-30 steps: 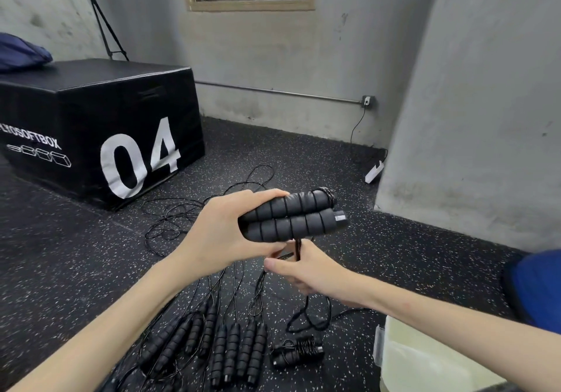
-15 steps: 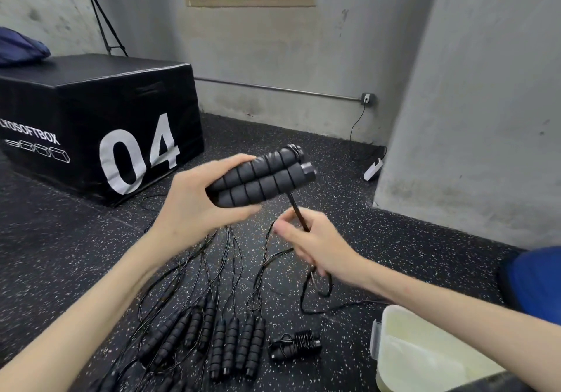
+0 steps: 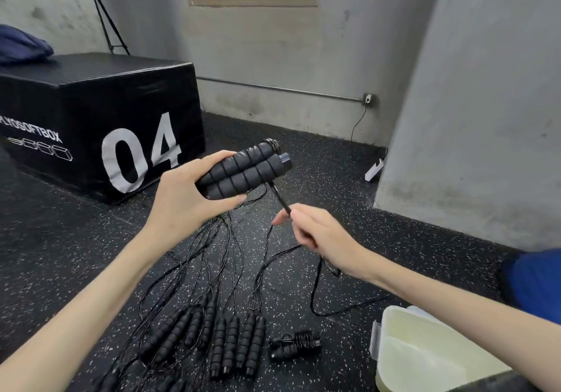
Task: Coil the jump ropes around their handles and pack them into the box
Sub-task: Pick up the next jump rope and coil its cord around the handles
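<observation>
My left hand [image 3: 185, 203] grips a pair of black foam jump-rope handles [image 3: 246, 170] held side by side, their caps pointing up and to the right. A thin black rope [image 3: 280, 198] runs down from the handles into my right hand [image 3: 318, 233], which pinches it just below them. The rest of that rope trails in loops on the floor [image 3: 315, 297]. Several more black handles [image 3: 224, 340] lie in a row on the floor below my arms, their ropes tangled. One coiled jump rope [image 3: 294, 344] lies to their right. A pale translucent box [image 3: 425, 358] stands at the lower right.
A black soft plyo box marked 04 [image 3: 100, 124] stands at the left on the speckled rubber floor. A grey concrete pillar [image 3: 473, 103] rises at the right. Something blue [image 3: 534, 282] sits at the right edge. A white plug and cable [image 3: 375, 170] lie by the wall.
My left hand has lifted the handle pair up and to the left and tilted it. My right hand rose with the rope, which now runs taut from the handles.
</observation>
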